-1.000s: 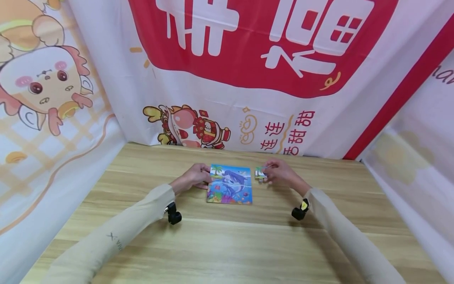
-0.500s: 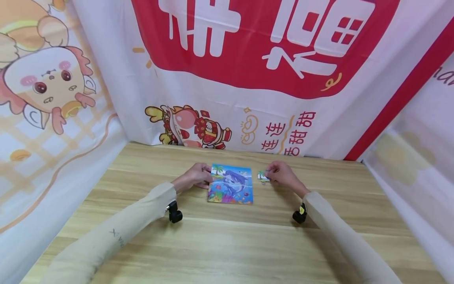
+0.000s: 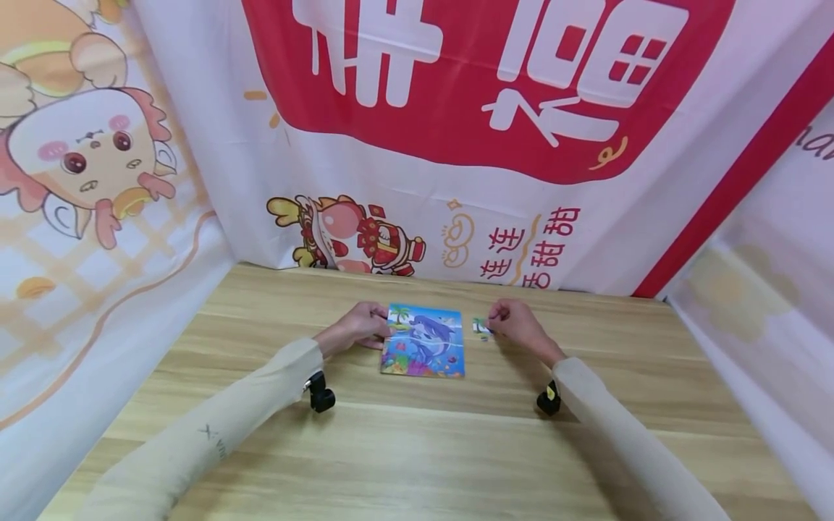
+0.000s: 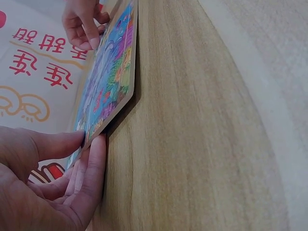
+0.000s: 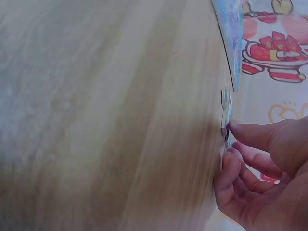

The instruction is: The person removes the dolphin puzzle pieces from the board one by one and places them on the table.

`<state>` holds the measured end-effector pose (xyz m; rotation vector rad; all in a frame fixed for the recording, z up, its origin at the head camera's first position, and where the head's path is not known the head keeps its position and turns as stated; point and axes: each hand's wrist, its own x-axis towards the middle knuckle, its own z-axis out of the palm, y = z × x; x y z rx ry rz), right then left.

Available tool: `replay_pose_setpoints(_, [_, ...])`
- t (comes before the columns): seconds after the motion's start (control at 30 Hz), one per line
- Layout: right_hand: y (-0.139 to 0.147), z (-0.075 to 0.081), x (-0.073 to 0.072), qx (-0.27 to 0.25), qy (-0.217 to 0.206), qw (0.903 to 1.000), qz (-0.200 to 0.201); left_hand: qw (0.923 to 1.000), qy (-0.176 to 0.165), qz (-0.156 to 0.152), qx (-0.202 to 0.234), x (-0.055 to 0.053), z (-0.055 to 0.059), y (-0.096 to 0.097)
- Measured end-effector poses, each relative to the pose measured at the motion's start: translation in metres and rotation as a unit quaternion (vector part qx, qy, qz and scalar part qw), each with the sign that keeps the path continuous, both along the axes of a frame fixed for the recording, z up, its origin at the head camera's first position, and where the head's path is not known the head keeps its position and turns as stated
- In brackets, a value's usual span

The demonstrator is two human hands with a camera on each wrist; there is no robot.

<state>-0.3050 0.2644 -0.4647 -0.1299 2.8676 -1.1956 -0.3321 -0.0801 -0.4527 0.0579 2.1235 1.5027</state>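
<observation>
A square dolphin picture puzzle [image 3: 423, 340], with a palm tree and coral, lies on the wooden table. My left hand [image 3: 362, 325] grips its left edge; in the left wrist view the thumb is on the picture's top face and the fingers are at the edge [image 4: 108, 120]. Just right of the puzzle, my right hand [image 3: 517, 324] pinches a small puzzle piece [image 3: 481, 326] printed with a palm tree. Seen in the right wrist view, the piece [image 5: 225, 113] is nearly edge-on at the thumb tip, low over the table or on it; I cannot tell which.
The wooden table [image 3: 417, 456] stretches toward the front. Printed cloth with red lettering [image 3: 498, 253] hangs behind its back edge. More cloth hangs at the left [image 3: 98, 239] and right [image 3: 749, 325] sides. Both forearms carry black wrist cameras.
My right hand has drawn back slightly to the right, and more of the small piece shows at its fingertips. The left hand stays at the puzzle's edge.
</observation>
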Motion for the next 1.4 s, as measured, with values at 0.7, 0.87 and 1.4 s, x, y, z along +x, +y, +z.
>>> replay_pose_setpoints(0.7, [-0.026, 0.013, -0.006, -0.051, 0.081, 0.9954, 0.008, 0.9996, 0.021, 0.000, -0.019, 0.002, 0.002, 0.009])
replay_pose_setpoints(0.87, [-0.047, 0.019, -0.009, -0.066, 0.066, 0.9950, 0.035, 0.9995, 0.024, 0.001, -0.019, 0.003, 0.000, 0.006])
replay_pose_setpoints(1.4, [-0.103, 0.026, -0.015, 0.009, -0.012, 0.9922, 0.124, 0.9994, 0.032, 0.000, -0.011, 0.003, -0.002, 0.005])
